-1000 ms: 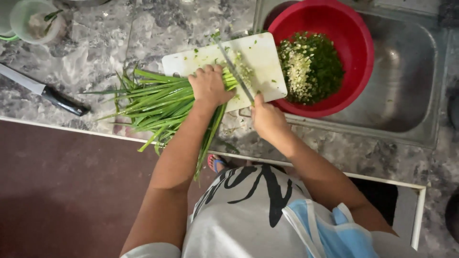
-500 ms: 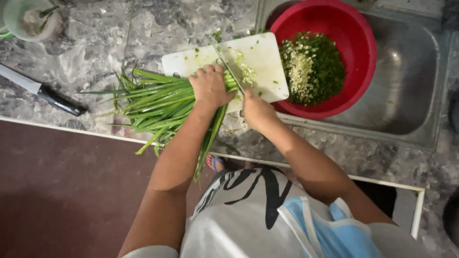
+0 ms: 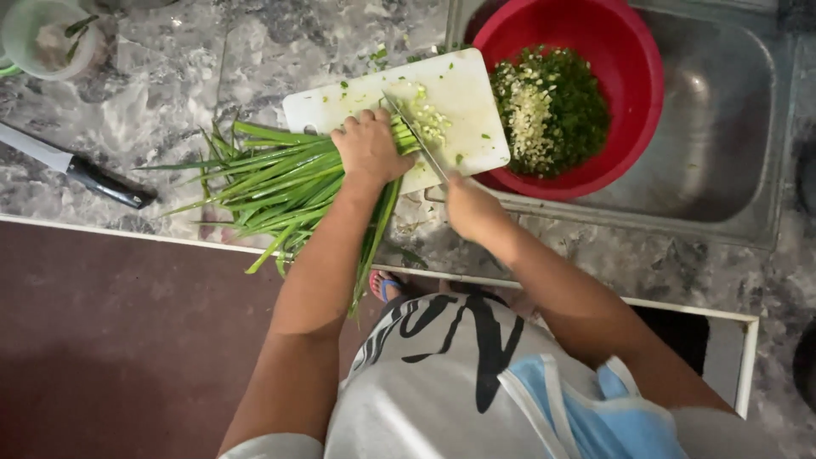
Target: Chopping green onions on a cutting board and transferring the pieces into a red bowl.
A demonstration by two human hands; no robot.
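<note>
While the left hand (image 3: 370, 151) presses the green stalks (image 3: 272, 183) onto the white cutting board (image 3: 459, 93), the right hand (image 3: 470, 208) grips a knife (image 3: 415, 134); a red bowl (image 3: 633, 76) of cuttings sits just beside, and a second knife (image 3: 72, 166) lies well apart on the worktop (image 3: 170, 76).

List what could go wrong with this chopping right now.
The knife blade sits right beside the left hand pinning the green stalks, so fingers could get nicked. The cutting board overhangs the sink edge by the red bowl and might tip or slide.
</note>
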